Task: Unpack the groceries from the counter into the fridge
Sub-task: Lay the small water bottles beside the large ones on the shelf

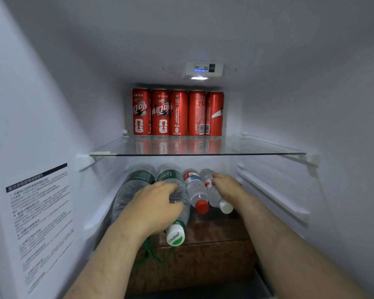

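Both my arms reach into the open fridge. My left hand grips a large green-labelled water bottle that lies on its side on the lower shelf, cap toward me. A second large green-labelled bottle lies to its left. My right hand holds a small clear bottle with a white cap, also lying down. Between the two held bottles lies a small red-capped bottle.
Several red cola cans stand in a row at the back of the glass upper shelf. A control panel with a light sits on the fridge ceiling. A sticker with text covers the left wall.
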